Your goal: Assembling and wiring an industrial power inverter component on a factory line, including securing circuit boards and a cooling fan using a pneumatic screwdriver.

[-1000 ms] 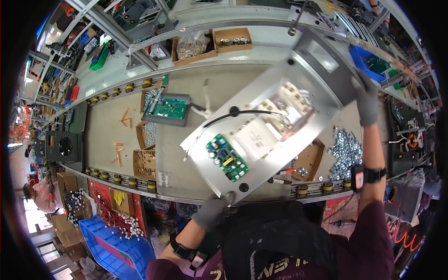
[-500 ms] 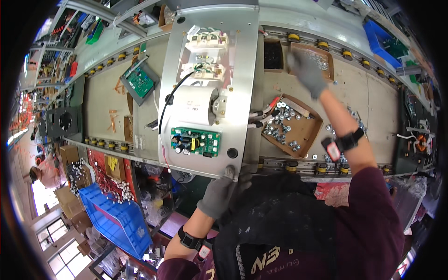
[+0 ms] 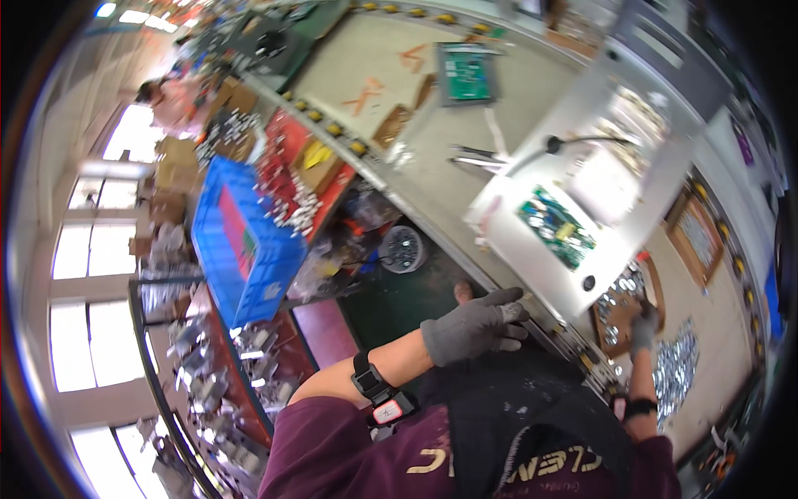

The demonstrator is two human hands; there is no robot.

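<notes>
My left hand (image 3: 478, 326), in a grey glove, is by the workbench's front edge with its fingers stretched out and nothing in them. Close by stands the corner of a silver metal panel (image 3: 540, 287), which bears a green circuit board (image 3: 557, 229), a white cylindrical part (image 3: 608, 187) and a black cable (image 3: 594, 140). To the right, my gloved right hand (image 3: 644, 326) is at a shallow cardboard box (image 3: 613, 314) of bolts. Its fingers are smeared by motion, so I cannot see whether they hold anything. A pile of loose bolts (image 3: 677, 366) lies beside that hand.
Another cardboard box (image 3: 697, 237) of small metal parts sits farther back on the right. A green circuit board on a dark plate (image 3: 465, 75) lies beyond the panel. A roller rail (image 3: 573, 349) edges the bench. Lower left stands a blue crate (image 3: 241, 249).
The view has turned, swinging the bench toward the right. My right hand has gone from the far small-parts box to the near bolt box. My left hand has come off the panel's corner.
</notes>
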